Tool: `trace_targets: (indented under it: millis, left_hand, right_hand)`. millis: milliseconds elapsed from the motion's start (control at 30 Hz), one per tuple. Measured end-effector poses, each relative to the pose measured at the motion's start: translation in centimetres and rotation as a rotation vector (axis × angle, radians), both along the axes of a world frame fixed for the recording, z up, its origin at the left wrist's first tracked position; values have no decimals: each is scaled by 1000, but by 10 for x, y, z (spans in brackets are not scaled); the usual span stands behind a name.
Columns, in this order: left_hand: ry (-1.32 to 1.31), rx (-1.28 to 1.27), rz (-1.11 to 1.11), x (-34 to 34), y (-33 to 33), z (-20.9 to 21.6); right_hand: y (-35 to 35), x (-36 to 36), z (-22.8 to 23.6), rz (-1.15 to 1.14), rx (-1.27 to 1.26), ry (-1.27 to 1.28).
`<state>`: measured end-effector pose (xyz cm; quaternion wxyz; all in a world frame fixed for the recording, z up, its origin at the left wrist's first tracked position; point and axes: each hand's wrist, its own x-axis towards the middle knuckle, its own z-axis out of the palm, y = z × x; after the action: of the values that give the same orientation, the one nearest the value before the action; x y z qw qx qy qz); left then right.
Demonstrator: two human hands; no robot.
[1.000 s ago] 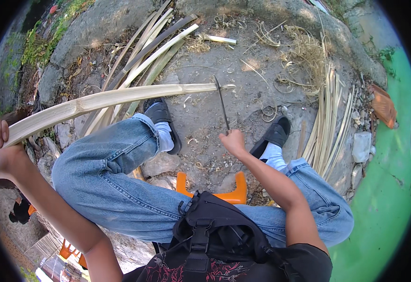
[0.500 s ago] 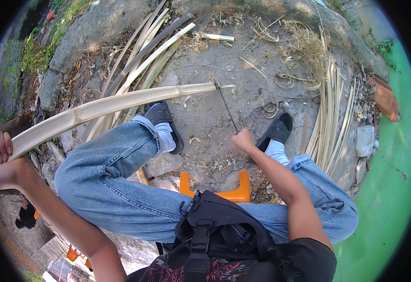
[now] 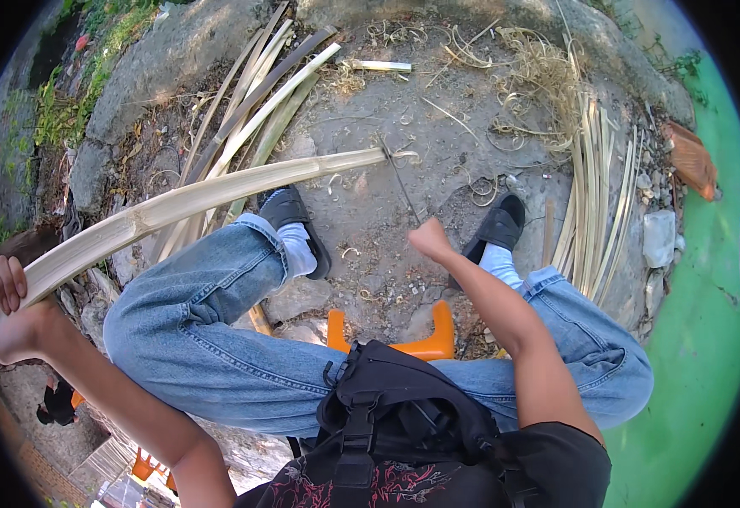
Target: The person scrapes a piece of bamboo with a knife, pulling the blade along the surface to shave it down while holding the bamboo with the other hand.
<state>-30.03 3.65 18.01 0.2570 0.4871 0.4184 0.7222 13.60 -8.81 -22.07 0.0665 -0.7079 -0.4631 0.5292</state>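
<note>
A long, pale split bamboo strip point(image 3: 192, 206) stretches from the far left across my left knee to the middle of the ground. My left hand point(image 3: 13, 309) is closed around its near-left end, with the fingers wrapped over the edge. In my right hand point(image 3: 432, 240), closed in a fist, is a knife point(image 3: 403, 190) with a thin, dark blade. The blade's upper part crosses the strip's far end, where a small curled shaving point(image 3: 406, 156) sticks out. The knife's handle is mostly hidden in the fist.
Bamboo slats point(image 3: 256, 97) are piled beyond my left foot. Thin split strips point(image 3: 594, 182) and tangled shavings point(image 3: 539, 80) lie to the right, beside a bright green surface point(image 3: 692, 356). An orange plastic frame point(image 3: 425, 345) shows between my legs. A broken brick point(image 3: 690, 159) lies far right.
The view has shifted slightly. My left hand and the strip's held end sit a little lower. The knife remains at the strip's far end, and both grips are the same.
</note>
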Motion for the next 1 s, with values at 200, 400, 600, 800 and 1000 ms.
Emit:
trace_targets:
  millis: [200, 400, 600, 800, 1000]
  left_hand:
    - [14, -32, -8, -10, -5, 5]
    - [-30, -30, -26, -6, -4, 4]
    - [16, -53, 79, 8, -4, 3]
    - [-47, -26, -62, 0, -5, -1]
    - [-33, -17, -46, -1, -4, 4]
  right_hand:
    - [34, -48, 49, -19, 68, 9]
    - [-7, -1, -2, 3, 77, -17]
    - [25, -44, 35, -47, -39, -21]
    - [-18, 10, -14, -7, 27, -73]
    - [3, -23, 30, 100, 110, -57]
